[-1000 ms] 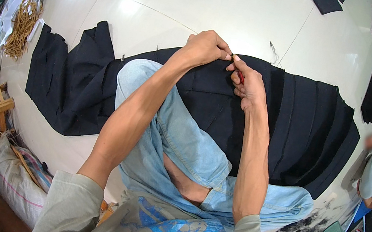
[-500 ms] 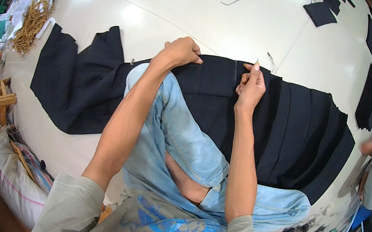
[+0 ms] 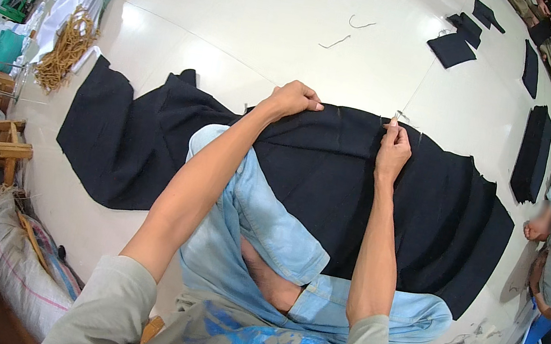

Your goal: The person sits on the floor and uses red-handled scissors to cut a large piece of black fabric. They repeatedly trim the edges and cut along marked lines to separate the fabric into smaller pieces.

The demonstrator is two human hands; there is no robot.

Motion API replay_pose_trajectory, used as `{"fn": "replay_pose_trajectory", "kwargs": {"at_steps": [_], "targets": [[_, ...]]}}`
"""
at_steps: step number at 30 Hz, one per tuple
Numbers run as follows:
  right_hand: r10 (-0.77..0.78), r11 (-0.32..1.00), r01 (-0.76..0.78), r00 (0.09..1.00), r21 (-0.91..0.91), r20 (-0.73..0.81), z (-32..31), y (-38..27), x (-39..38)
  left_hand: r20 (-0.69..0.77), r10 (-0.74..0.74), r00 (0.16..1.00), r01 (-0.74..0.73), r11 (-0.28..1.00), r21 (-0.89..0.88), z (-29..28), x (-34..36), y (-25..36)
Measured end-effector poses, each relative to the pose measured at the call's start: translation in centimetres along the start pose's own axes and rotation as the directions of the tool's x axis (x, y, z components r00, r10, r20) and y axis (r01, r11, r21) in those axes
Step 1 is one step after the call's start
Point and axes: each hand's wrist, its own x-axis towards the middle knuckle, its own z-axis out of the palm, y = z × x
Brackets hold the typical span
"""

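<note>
lt grip pinches blk cloth, rt grip: can't tell; shiny tiled flr under, sack at lt.

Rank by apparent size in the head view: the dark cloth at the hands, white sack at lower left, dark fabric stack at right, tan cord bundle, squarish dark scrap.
1. Dark cloth
2. White sack
3. Dark fabric stack and tan cord bundle: too alike to rank
4. Squarish dark scrap
</note>
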Motion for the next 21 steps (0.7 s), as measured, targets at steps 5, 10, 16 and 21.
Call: {"fn": "replay_pose_trajectory", "kwargs": {"at_steps": [5,10,16,21], "targets": [[0.236,0.914,-0.322,0.917,0.248,0.322,-0.5,-5.3,-3.5,-0.015,0.178,0.984,-0.174,0.974,0.144,1.8,-0.2,0.5],[0.345,0.756,-0.598,0.711,0.268,0.613,2.3,-7.6,-3.3,0.002,0.161,0.987,-0.16,0.976,0.151,2.4,1.1,0.6],[0.371,0.772,-0.62,0.617,0.139,0.694,2.8,-6.5,-2.8,0.009,0.121,0.993,-0.121,0.988,0.095,1.5,1.0,0.8],[0.389,0.798,-0.593,0.639,0.103,0.663,3.6,-6.7,-2.6,0.024,0.068,0.997,-0.069,0.998,0.013,1.3,0.8,1.0]]}}
